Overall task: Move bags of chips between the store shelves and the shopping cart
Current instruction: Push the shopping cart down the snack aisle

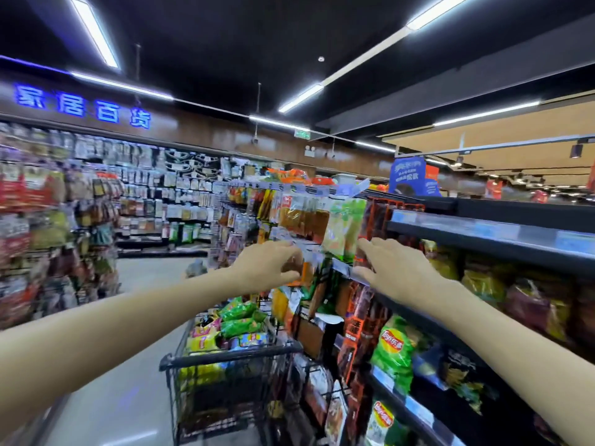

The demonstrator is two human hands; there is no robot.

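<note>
Near the middle of the frame the left hand [269, 267] reaches forward with fingers curled; blur hides whether they pinch anything. Just right of it, the right hand [391, 272] is spread, fingers straight, against hanging red packets [375, 220] at the shelf [492, 236] end. Below the hands, in the lower middle, the shopping cart [231, 358] holds green and yellow chip bags [240, 317]. More green chip bags [394, 349] stand on the lower right shelves.
</note>
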